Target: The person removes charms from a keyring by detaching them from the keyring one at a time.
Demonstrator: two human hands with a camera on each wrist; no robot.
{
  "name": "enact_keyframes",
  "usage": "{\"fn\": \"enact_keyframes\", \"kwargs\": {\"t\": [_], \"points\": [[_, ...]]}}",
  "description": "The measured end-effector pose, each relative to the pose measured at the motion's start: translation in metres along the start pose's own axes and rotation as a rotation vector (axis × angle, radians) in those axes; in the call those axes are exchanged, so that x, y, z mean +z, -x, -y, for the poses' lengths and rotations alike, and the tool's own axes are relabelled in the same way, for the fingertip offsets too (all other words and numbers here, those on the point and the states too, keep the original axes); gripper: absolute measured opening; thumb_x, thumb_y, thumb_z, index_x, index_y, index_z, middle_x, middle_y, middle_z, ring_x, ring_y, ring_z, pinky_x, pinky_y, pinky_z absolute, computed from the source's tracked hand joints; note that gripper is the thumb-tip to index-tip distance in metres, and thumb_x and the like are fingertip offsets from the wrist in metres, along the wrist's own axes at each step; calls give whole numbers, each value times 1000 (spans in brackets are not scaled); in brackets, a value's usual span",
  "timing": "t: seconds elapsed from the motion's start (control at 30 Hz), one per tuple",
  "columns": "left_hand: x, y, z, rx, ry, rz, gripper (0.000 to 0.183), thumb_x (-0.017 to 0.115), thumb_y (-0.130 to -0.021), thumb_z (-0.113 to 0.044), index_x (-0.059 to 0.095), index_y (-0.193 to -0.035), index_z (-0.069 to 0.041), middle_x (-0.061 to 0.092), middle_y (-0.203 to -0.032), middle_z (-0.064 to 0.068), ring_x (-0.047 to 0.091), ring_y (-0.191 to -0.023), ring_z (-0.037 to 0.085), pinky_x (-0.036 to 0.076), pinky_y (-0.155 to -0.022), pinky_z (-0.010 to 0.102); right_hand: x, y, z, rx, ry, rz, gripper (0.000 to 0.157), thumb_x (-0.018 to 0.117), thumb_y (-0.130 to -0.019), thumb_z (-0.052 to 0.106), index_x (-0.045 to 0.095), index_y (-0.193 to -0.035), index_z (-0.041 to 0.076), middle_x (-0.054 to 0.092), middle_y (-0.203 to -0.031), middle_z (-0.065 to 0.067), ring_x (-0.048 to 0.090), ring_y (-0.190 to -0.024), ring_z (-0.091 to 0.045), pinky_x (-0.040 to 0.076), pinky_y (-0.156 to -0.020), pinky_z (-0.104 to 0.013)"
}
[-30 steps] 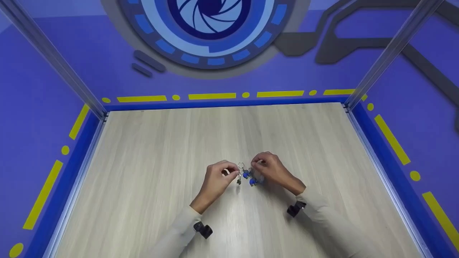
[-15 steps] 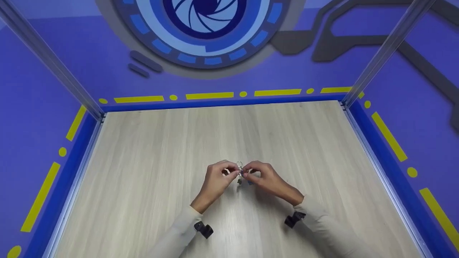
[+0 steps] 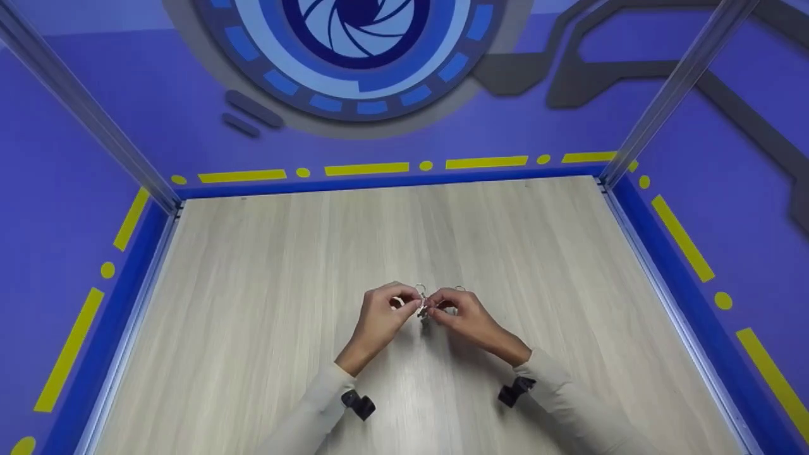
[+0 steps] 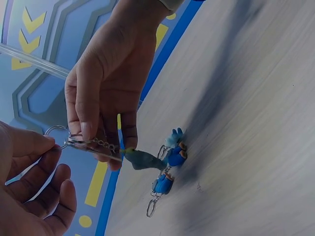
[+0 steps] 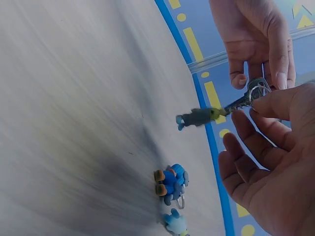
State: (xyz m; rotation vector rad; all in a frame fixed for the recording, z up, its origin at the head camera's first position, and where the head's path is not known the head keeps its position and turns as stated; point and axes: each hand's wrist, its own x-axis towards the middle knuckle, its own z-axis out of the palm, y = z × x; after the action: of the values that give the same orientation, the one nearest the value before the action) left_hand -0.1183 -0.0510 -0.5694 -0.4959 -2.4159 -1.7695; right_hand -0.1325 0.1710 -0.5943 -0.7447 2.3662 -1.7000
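My left hand (image 3: 382,316) pinches a metal key ring (image 4: 55,130) between thumb and finger. From it hang a short chain (image 4: 104,143) and a small dark grey-green figure charm (image 5: 199,117) with a yellowish top. My right hand (image 3: 471,319) meets the left, thumb and fingertips pinching the keychain near the ring. A flat metal piece like a key (image 5: 256,88) shows between the hands in the right wrist view. Below them lie blue figure keychains (image 4: 162,183) with metal rings, plus a light-blue figure (image 5: 175,222); my right hand mostly covers these in the head view.
The wood-grain table (image 3: 265,265) spreads around both hands. Blue-purple panels (image 3: 82,133) with yellow marks and metal posts (image 3: 670,95) enclose its back and sides. Black camera mounts (image 3: 359,404) sit on both wrists.
My right hand has come left and slightly down from over the blue keychains to meet my left fingertips. The left hand keeps its grip on the ring. The head view has shifted slightly.
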Motion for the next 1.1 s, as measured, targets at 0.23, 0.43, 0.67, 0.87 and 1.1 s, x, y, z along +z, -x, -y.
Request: {"fn": "enact_keyframes", "kwargs": {"t": [0.23, 0.43, 0.67, 0.87, 1.1], "points": [[-2, 0, 2, 3, 5, -29, 9, 83, -94, 0, 83, -95, -9, 77, -90, -6, 70, -86, 10, 59, -77, 35, -1, 2, -1, -38, -126, -36, 8, 68, -108, 4, 70, -104, -3, 76, -113, -20, 72, -107, -24, 57, -91, -29], [-3, 1, 4, 5, 13, -54, 9, 83, -94, 0, 83, -94, -9, 77, -90, -4, 70, -85, 10, 57, -75, 29, 1, 3, 2, -38, -307, 33, 16, 54, -114, 3, 52, -114, -13, 70, -103, -32, 73, -95, -21, 60, -88, -36], [-5, 2, 5, -12, 10, -72, 12, 83, -94, 0, 83, -92, -12, 77, -89, -6, 70, -85, 11, 57, -76, 27, 3, 4, 8, 10, -249, -5, 16, 65, -109, 4, 60, -117, -10, 69, -99, -25, 68, -86, -23, 59, -74, -35], [-5, 2, 5, -26, 3, -73, 9, 83, -95, -2, 82, -93, -11, 76, -90, -8, 70, -86, 11, 58, -77, 33, 1, 3, 6, -20, -135, -86, 13, 72, -107, 6, 71, -116, -3, 74, -104, -24, 71, -90, -29, 59, -79, -29], [-5, 2, 4, -33, -16, -82, 11, 84, -96, -3, 81, -93, -14, 77, -91, -9, 71, -86, 10, 59, -77, 33, 4, 2, 6, -79, -95, -178, 11, 75, -103, 1, 74, -112, -5, 76, -105, -16, 68, -93, -17, 55, -85, -27]]}}
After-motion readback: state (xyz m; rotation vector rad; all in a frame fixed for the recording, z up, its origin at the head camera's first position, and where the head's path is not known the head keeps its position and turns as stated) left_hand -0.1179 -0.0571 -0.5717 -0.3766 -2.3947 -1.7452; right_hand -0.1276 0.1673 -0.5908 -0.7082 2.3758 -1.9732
